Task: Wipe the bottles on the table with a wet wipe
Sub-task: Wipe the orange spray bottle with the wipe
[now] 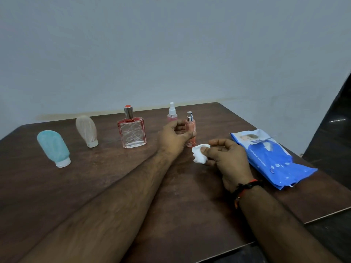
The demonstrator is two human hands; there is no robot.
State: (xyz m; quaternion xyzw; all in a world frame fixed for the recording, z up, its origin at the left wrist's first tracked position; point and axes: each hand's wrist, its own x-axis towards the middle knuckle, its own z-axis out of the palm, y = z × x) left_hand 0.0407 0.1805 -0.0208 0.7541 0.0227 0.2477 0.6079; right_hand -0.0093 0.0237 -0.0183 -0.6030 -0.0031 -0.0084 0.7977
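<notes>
Two hands at frame centre | left hand [173,136] grips slim pink spray bottle [190,128], upright | right hand [226,158] pinches crumpled wet wipe [199,156] just below bottle | blue wipes pack [269,158] at right | square perfume bottle [132,132] left of centre

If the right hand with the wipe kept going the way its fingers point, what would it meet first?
Probably the slim pink spray bottle that the left hand grips. The right hand pinches the wet wipe just short of the bottle's base, though depth is uncertain from one view.
</notes>
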